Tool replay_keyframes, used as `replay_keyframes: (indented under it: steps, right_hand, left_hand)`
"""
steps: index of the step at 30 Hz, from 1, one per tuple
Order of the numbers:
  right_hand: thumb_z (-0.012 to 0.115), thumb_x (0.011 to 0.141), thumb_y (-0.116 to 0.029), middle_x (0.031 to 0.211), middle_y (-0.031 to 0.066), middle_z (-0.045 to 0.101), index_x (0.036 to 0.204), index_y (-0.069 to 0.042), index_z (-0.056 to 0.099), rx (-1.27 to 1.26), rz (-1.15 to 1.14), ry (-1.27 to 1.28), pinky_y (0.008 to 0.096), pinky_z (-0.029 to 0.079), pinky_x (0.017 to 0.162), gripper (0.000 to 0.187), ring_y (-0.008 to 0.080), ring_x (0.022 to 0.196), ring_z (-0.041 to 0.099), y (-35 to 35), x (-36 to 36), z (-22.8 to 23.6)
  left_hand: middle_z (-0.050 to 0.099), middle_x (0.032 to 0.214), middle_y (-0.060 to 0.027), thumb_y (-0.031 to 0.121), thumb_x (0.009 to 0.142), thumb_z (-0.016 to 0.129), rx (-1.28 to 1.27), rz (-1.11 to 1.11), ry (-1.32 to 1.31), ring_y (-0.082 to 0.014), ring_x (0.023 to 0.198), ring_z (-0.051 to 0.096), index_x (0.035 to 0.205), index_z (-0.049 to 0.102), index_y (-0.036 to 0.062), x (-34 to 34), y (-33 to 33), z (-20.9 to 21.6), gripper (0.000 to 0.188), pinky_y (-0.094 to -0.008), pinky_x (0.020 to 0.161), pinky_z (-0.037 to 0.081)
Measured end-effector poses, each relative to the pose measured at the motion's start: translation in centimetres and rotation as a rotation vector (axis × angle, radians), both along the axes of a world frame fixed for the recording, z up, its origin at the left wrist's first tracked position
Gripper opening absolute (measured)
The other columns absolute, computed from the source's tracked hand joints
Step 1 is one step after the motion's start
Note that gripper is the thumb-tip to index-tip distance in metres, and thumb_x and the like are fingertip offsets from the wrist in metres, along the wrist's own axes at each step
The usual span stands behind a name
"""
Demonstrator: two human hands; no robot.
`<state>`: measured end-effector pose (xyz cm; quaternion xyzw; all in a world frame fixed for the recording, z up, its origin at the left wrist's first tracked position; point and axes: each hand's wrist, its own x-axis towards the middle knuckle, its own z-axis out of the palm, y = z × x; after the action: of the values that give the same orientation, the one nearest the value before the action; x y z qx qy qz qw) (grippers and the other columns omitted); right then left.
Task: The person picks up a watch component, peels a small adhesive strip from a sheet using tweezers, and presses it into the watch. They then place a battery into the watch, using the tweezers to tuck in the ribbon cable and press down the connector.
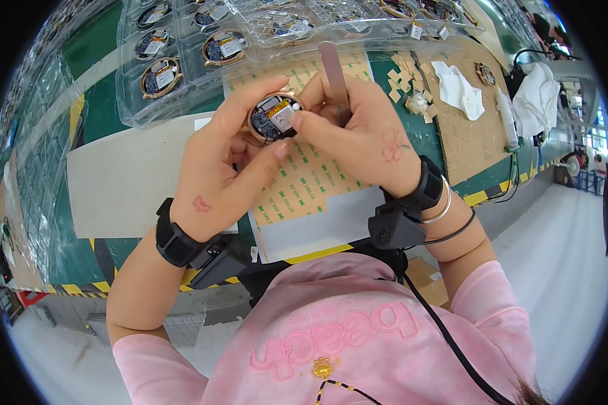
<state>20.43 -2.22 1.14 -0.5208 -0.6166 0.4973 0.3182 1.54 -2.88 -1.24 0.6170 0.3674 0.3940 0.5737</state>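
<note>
Gold-rimmed, round case [275, 120]: open face up, exposing dark board [264, 125] and silver cell [280, 117]. Left hand [214, 162]: half-curled around rim. Right hand [368, 125]: thumb on edge, bent fingers gripping mauve strip [333, 71]. Sheet [309, 183] lies below case; strip's long axis points toward tray [194, 82].

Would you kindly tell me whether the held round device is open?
Open: the round device shows its blue circuit board and pale block uncovered.

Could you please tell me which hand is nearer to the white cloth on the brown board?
Right. The right hand is left of the white cloth, not touching it; the left hand is farther left.
</note>
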Motion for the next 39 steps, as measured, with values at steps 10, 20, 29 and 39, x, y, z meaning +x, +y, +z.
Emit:
replay_keyframes:
  steps: [10, 20, 29, 39]
  right_hand:
    - [0.065, 0.086, -0.011, 0.071, -0.007, 0.049, 0.088, -0.003, 0.057, -0.149, 0.119, 0.168, 0.0203, 0.03, 0.055, 0.011, 0.0001, 0.064, 0.041, 0.2, 0.5, 0.2]
    - [0.063, 0.089, -0.012, 0.092, 0.0011, 0.062, 0.111, 0.001, 0.056, -0.135, 0.174, 0.251, 0.0222, 0.045, 0.072, 0.026, 0.0064, 0.082, 0.056, -0.5, 0.0, -0.6]
    - [0.062, 0.091, -0.013, 0.087, 0.0, 0.059, 0.103, 0.0, 0.056, -0.183, 0.203, 0.286, 0.0221, 0.044, 0.071, 0.018, 0.0057, 0.08, 0.055, -0.4, 0.2, -0.6]
    - [0.063, 0.09, -0.014, 0.09, -0.0009, 0.059, 0.108, -0.001, 0.056, -0.077, 0.194, 0.208, 0.0206, 0.041, 0.069, 0.024, 0.0037, 0.08, 0.05, -0.9, 0.1, -0.4]
  left_hand:
    - [0.058, 0.107, -0.0025, 0.0, 0.086, 0.059, -0.205, -0.1, -0.095, -0.0027, 0.074, 0.053, 0.135, 0.043, 0.0083, -0.4, -0.1, 1.0, 0.052, -0.0168, 0.059, 0.044]
    - [0.056, 0.112, -0.0031, 0.0, 0.086, 0.059, 0.045, -0.161, -0.027, -0.0038, 0.081, 0.055, 0.132, 0.046, 0.0082, -0.7, -0.2, -0.1, 0.049, -0.0159, 0.06, 0.042]
    - [0.056, 0.103, -0.0018, 0.003, 0.089, 0.053, -0.233, -0.142, -0.212, -0.0027, 0.071, 0.051, 0.134, 0.042, 0.0042, -0.8, -0.2, 1.2, 0.047, -0.0158, 0.057, 0.041]
    - [0.058, 0.108, -0.0022, 0.011, 0.094, 0.052, -0.161, -0.133, -0.167, -0.0015, 0.069, 0.05, 0.133, 0.044, 0.0058, -1.0, 0.0, 1.0, 0.041, -0.0155, 0.056, 0.041]
